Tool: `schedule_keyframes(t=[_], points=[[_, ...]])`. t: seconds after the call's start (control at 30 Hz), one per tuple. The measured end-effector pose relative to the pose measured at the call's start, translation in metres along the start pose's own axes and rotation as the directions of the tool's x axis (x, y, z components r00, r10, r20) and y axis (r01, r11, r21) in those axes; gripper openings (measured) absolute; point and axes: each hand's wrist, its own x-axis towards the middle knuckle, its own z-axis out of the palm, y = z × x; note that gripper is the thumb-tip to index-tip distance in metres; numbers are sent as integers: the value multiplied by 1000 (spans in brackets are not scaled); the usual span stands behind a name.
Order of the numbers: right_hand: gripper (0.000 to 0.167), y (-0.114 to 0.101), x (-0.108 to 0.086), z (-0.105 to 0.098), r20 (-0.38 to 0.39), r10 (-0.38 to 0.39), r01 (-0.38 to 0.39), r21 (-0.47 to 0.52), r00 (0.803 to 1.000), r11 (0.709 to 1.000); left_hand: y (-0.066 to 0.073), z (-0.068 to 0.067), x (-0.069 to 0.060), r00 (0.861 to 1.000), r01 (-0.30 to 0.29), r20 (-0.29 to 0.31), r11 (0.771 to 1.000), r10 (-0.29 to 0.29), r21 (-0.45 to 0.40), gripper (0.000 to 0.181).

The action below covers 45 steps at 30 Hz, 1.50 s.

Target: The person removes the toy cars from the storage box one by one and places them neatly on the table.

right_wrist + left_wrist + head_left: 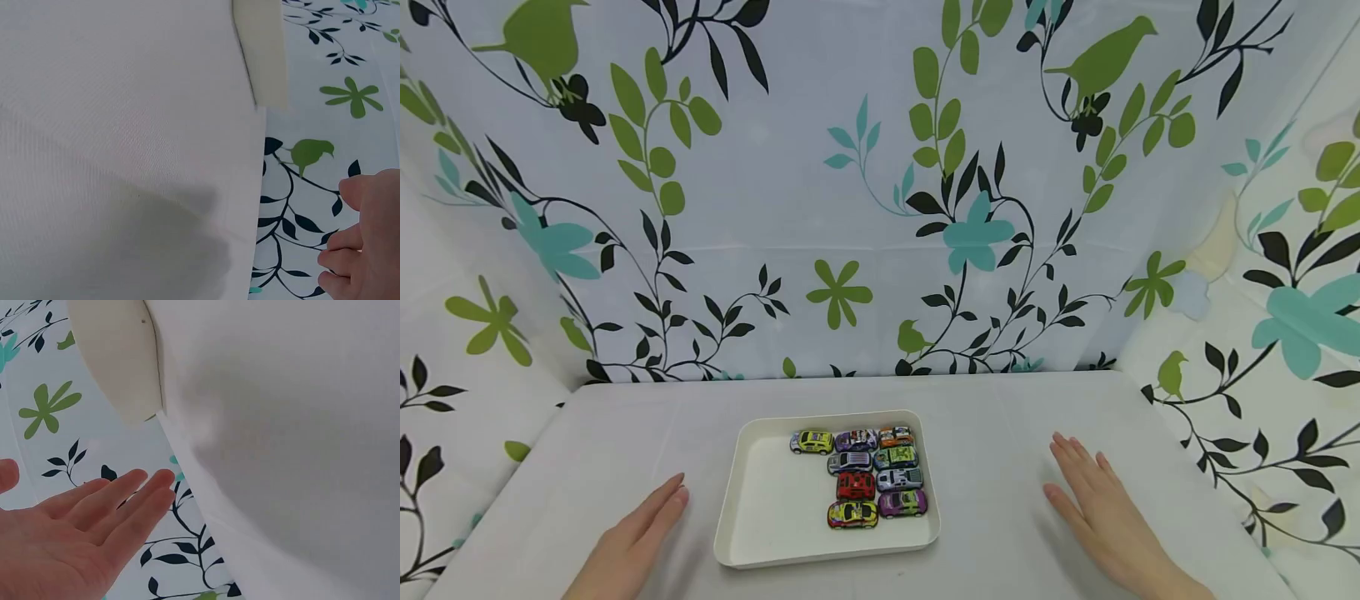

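A shallow white tray (pixel 775 496) lies on the table in the head view. Several small toy cars are grouped in its right half, among them a red car (pixel 855 486), a yellow car (pixel 852 514) and a purple car (pixel 902 502). To the left of the tray is my left hand (pixel 634 533), apart from it, with fingers extended and nothing held. My right hand (pixel 1101 512) is off to the tray's right, its fingers straight and spread a little, also holding nothing. Both wrist views show a hand without any object in it.
The white tabletop (pixel 1000 450) extends around the tray. Behind it and at both sides hangs a cloth (pixel 790 167) printed with leaves, birds and flowers. A cream-coloured piece (pixel 119 356) shows at the top of the left wrist view; I cannot tell what it is.
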Motion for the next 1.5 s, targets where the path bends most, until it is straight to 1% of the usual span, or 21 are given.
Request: schedule_keyframes(t=[0.1, 0.2, 0.23, 0.37, 0.5, 0.63, 0.7, 0.8, 0.93, 1.07, 1.13, 1.33, 1.4, 1.5], points=[[57, -5, 2, 3, -8, -16, 16, 11, 1000, 1000, 5, 4, 0, 1000, 3, 16, 993, -1, -121, 99], [55, -9, 4, 7, -20, -37, 37, 13, 999, 999, 9, 10, 2, 1000, -4, 29, 974, 11, -228, 97], [55, -10, 4, 8, -25, -44, 44, 15, 999, 999, 9, 12, 2, 1000, -7, 28, 968, 15, -252, 95], [54, -17, 7, 13, -30, -62, 63, 29, 998, 998, 9, 17, 5, 999, -33, 19, 952, 41, -305, 89], [53, -26, 11, 17, -23, -71, 73, 61, 997, 996, 11, 19, 7, 997, -56, 24, 939, 69, -340, 87], [51, -35, 16, 21, -32, -93, 96, 97, 995, 991, 13, 20, 11, 994, -79, 32, 917, 100, -392, 82], [50, -40, 19, 23, -30, -97, 100, 113, 995, 989, 14, 21, 13, 994, -78, 39, 907, 104, -414, 81], [50, -46, 23, 25, -11, -94, 94, 134, 996, 986, 17, 22, 14, 993, -78, 46, 902, 108, -425, 79], [53, -55, 29, 27, 55, -45, 36, 159, 997, 987, 20, 20, 17, 994, -82, 33, 902, 106, -424, 77], [55, -64, 35, 30, 112, 7, -26, 174, 994, 984, 22, 19, 23, 994, -86, 24, 904, 106, -418, 78], [55, -69, 38, 32, 130, 15, -39, 183, 991, 982, 23, 19, 27, 994, -90, 20, 904, 108, -419, 72], [53, -84, 46, 37, 184, 0, -43, 228, 983, 973, 22, 24, 39, 993, -111, -10, 902, 118, -418, 56], [51, -89, 48, 39, 199, -4, -45, 242, 980, 969, 22, 25, 41, 991, -129, -24, 900, 131, -417, 52], [48, -95, 50, 43, 201, -19, -37, 267, 979, 963, 20, 27, 43, 987, -161, -41, 898, 158, -410, 49]])
